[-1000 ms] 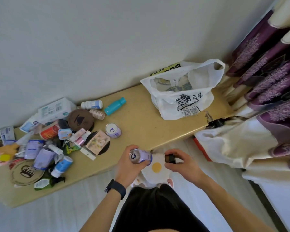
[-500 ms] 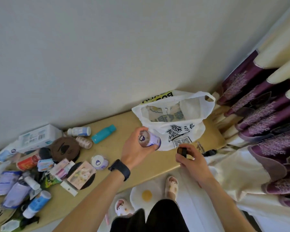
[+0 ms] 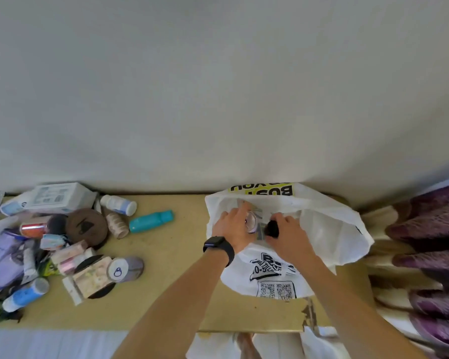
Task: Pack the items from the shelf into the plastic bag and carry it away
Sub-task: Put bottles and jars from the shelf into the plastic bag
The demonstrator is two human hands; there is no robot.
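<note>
A white plastic bag [image 3: 327,229] with black print stands open on the tan shelf [image 3: 176,255], at its right end. Both my hands reach into the bag's mouth. My left hand [image 3: 231,229], with a black watch on the wrist, grips a small purple jar [image 3: 252,222]. My right hand [image 3: 285,237] holds a small black item [image 3: 271,228] right beside the jar. A second purple jar [image 3: 126,268] lies on the shelf further left.
A heap of toiletries covers the shelf's left end: a white box [image 3: 60,198], a teal bottle [image 3: 151,221], a white bottle [image 3: 118,204], a brown round tin [image 3: 86,226], tubes and packets. Purple and cream curtains [image 3: 430,242] hang at the right. A wall rises behind.
Both hands have moved from in front of the shelf up into the bag's mouth, carrying the purple jar and the black item. The view has tilted toward the wall.
</note>
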